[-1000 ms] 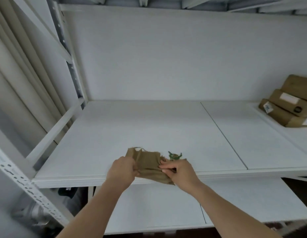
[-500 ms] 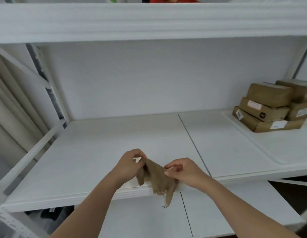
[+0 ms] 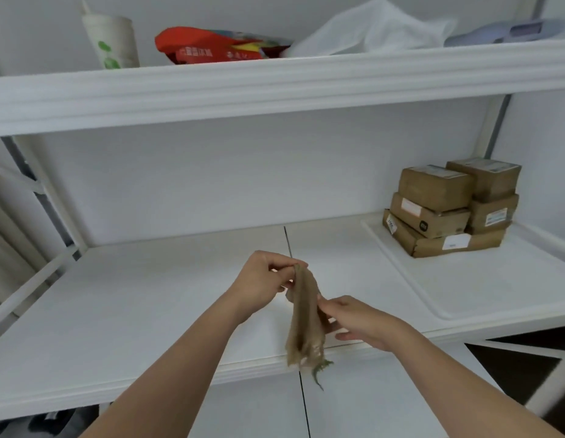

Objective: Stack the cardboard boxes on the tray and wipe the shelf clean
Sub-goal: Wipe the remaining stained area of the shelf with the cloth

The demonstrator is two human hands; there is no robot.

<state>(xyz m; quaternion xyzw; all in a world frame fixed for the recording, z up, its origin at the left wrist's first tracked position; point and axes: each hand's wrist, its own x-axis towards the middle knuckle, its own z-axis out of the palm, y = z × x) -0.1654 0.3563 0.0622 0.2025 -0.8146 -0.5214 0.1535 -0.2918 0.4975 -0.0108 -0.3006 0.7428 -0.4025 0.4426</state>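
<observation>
Two hands hold a brown cloth above a white shelf

Two bare hands hold a limp brown cloth (image 3: 305, 317) over the front edge of the white shelf (image 3: 132, 305). The left hand (image 3: 262, 284) pinches its top corner; the right hand (image 3: 358, 320) grips its side lower down with curled fingers. Five cardboard boxes (image 3: 448, 207) sit stacked on a white tray (image 3: 483, 286) at the shelf's right end, well apart from the hands.
</observation>
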